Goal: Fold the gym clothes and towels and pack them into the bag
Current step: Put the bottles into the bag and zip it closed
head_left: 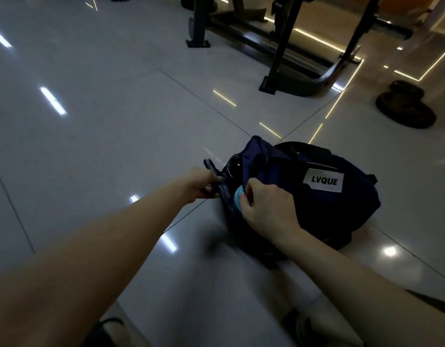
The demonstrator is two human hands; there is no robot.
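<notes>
Packing looks to be the step in hand: the bag (341, 209) sits on the floor (116, 121), the left grip (203, 182) curled round a strap (211, 165) at its end, the right grip (264, 204) pinching the bag's opening edge beside a blue item (237, 199) inside. No clothes or towels show, so the next move calls for holding the mouth wide and fetching them. Open floor lies to the left; the frame (279, 58) and plates (406, 106) stand well apart beyond the bag.

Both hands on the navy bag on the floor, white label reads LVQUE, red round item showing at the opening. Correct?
Not quite: the round item is light blue, not red; the head view shows it at the opening. The rest stands: left hand and right hand grip the navy bag on the floor, white label reads LVQUE.
</notes>
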